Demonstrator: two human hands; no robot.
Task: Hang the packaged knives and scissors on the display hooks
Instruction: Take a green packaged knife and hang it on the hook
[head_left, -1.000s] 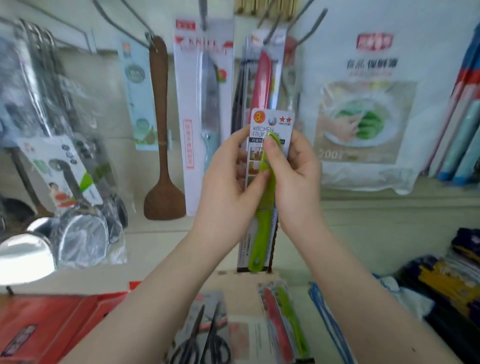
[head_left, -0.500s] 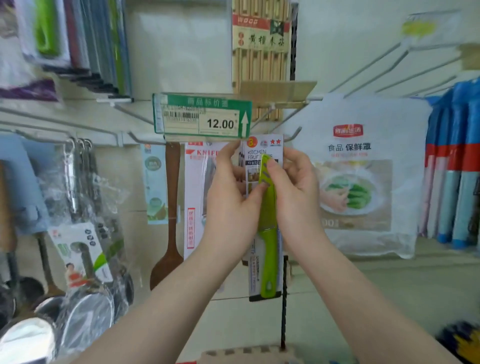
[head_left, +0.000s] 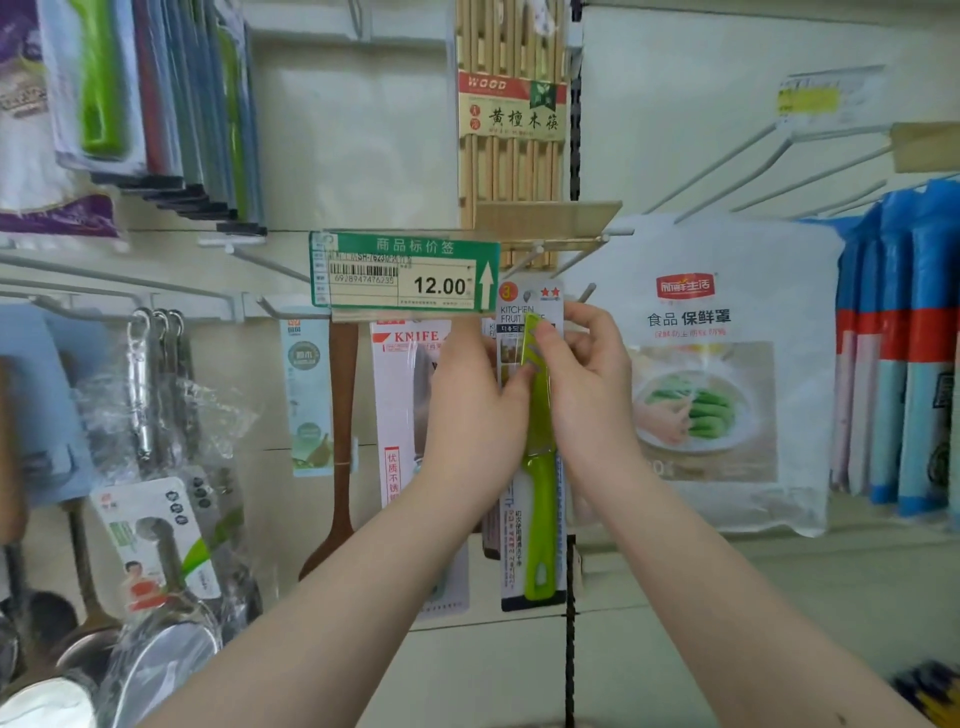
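Held up at the wall display, just right of the green price tag (head_left: 405, 275): carded fruit knife pack (head_left: 540, 519), upright, top edge level with a white hook tip (head_left: 588, 292).

Gripped high by both hands. Left hand (head_left: 467, 410) pinching the card's left side, thumb on the front. Right hand (head_left: 587, 395) pinching the right side, thumb over the top of the green knife. Hang hole not visible; cannot tell whether threaded onto the hook yet. Lower end hanging free, beside the white KNIFE pack (head_left: 400, 415) already on display.

Handling, as judged:
- Light.
- Thin card backing, likely to flex if held only at the bottom; stiffer along the knife.
- Clear plastic front probably slick, so better pinched across card and knife together.
- Best hold high, either side of the hang hole, for steering onto the prong.
- Blade sheathed in packaging; little cut risk.
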